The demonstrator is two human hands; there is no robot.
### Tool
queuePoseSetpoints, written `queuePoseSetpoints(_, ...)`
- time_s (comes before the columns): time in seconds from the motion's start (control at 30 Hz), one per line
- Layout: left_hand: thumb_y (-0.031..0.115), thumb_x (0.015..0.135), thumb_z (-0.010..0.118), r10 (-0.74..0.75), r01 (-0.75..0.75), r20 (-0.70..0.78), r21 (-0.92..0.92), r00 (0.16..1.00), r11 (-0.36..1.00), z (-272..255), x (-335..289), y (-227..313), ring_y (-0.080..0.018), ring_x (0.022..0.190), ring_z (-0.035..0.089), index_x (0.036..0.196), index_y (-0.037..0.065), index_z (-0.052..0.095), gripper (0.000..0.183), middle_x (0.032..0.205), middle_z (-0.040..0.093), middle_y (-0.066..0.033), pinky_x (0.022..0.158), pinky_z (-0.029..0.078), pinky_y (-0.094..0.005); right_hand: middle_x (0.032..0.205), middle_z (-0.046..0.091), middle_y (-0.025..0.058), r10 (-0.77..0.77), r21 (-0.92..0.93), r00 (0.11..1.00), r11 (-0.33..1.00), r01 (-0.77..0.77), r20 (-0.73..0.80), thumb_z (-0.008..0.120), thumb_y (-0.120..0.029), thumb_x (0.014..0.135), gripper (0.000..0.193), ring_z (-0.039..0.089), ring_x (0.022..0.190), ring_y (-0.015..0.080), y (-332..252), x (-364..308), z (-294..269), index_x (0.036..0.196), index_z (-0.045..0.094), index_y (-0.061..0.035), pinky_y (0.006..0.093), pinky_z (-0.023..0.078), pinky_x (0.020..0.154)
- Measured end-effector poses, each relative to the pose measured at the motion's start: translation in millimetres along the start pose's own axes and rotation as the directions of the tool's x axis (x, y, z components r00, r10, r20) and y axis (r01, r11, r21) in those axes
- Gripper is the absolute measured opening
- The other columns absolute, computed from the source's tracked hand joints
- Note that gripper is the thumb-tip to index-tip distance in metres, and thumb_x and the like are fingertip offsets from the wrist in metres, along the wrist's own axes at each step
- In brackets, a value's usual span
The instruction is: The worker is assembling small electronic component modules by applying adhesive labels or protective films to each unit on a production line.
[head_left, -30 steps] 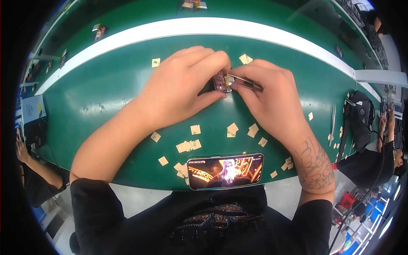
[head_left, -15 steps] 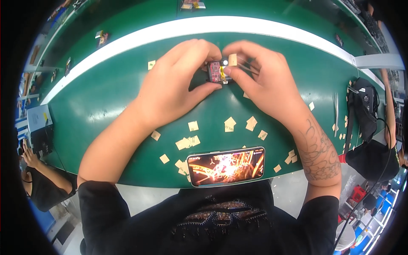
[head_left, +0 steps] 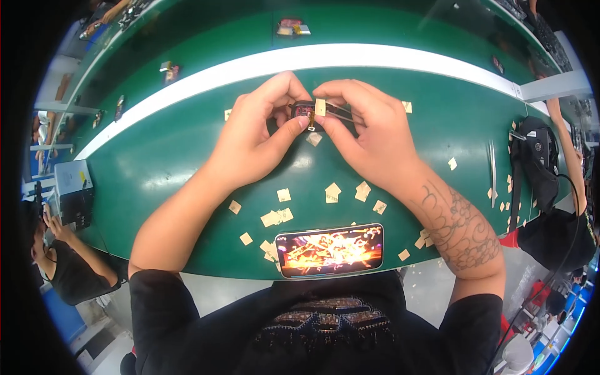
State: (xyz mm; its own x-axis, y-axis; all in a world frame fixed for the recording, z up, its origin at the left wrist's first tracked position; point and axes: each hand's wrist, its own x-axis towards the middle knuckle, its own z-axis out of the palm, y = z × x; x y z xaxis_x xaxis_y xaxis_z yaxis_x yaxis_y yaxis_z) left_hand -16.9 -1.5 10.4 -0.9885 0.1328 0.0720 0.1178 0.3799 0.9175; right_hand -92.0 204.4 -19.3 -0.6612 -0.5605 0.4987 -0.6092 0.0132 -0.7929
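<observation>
Over the green table, my left hand (head_left: 257, 132) grips a small electronic device (head_left: 302, 110) with a black case and a reddish circuit board, thumb along its near edge. A thin gold-brown strip (head_left: 311, 120) shows at its near right side. My right hand (head_left: 374, 128) is closed at the device's right side, its thumb and forefinger by a cream square piece (head_left: 320, 107). Thin metal tweezers (head_left: 340, 114) lie within the right hand's fingers. Whether the cream piece is stuck to the device or only held against it, I cannot tell.
A lit phone (head_left: 329, 251) lies at the table's near edge. Cream paper squares (head_left: 272, 218) are scattered around it. A black bag (head_left: 537, 156) sits at right, a metal-and-black box (head_left: 72, 187) at left. Beyond the white strip (head_left: 250, 61) lie more small circuit parts (head_left: 292, 27). Other people work at both sides.
Both hands and the device have come slightly left and nearer in the picture. The device is tilted differently, showing less of its board. The cream piece has come down beside it. The phone's picture has changed.
</observation>
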Motion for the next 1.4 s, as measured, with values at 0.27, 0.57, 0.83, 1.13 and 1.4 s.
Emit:
queuePoseSetpoints(0.27,0.006,0.098,0.073,0.051,0.117,-0.384,0.403,0.922,0.908,-53,43,-33,-0.0056,0.069,0.056,0.122,0.003,0.064,0.025,0.077,0.065,-0.0009,0.064,0.045,-0.0264,0.106,0.064,0.0112,0.145,-0.313,0.986,0.943,-0.114,0.078,0.069,-0.018,0.102,0.019,0.072,0.089,0.0331,-11,-6,1,0.118,0.063,-0.0098,0.0463,0.058,0.073)
queuePoseSetpoints(0.57,0.032,0.101,0.072,0.247,0.28,-0.341,0.926,0.907,0.253,-79,124,-40,-0.0402,0.125,0.064,0.14,0.015,0.067,0.042,0.127,0.071,-0.0182,0.099,0.056,-0.0453,0.102,0.066,0.0121,-0.172,-0.324,0.967,0.919,0.227,0.19,0.066,-0.004,0.099,0.015,0.069,0.089,0.036,12,2,1,0.114,0.066,-0.0069,0.0459,0.056,0.075)
queuePoseSetpoints(0.83,0.017,0.098,0.076,0.267,-0.249,0.092,0.72,0.959,0.648,-53,146,-55,-0.0318,0.122,0.064,0.149,0.014,0.06,0.054,0.129,0.07,-0.0136,0.105,0.054,-0.043,0.094,0.067,0.0101,-0.142,-0.309,0.945,0.922,0.234,0.293,0.068,-0.01,0.102,0.007,0.067,0.08,0.0346,13,9,-15,0.108,0.068,-0.0067,0.0428,0.054,0.071)
queuePoseSetpoints(1.13,0.008,0.092,0.079,0.353,-0.305,0.038,0.596,0.935,0.743,-7,55,-23,-0.0351,0.117,0.067,0.134,0.006,0.069,0.043,0.127,0.067,-0.0155,0.099,0.056,-0.0438,0.104,0.065,0.0123,-0.149,-0.175,0.984,0.971,0.164,0.096,0.069,-0.011,0.101,0.012,0.069,0.086,0.0374,14,12,-19,0.113,0.07,-0.0075,0.0453,0.057,0.076)
queuePoseSetpoints(1.4,0.008,0.084,0.086,0.219,-0.182,-0.017,0.494,0.976,0.85,-14,9,-21,-0.033,0.122,0.062,0.134,0.007,0.069,0.053,0.127,0.062,-0.013,0.107,0.052,-0.0408,0.099,0.061,0.0111,0.05,-0.325,0.964,0.945,0.038,0.26,0.07,-0.005,0.099,0.021,0.069,0.083,0.0343,-6,9,-30,0.119,0.074,-0.0074,0.0439,0.057,0.072)
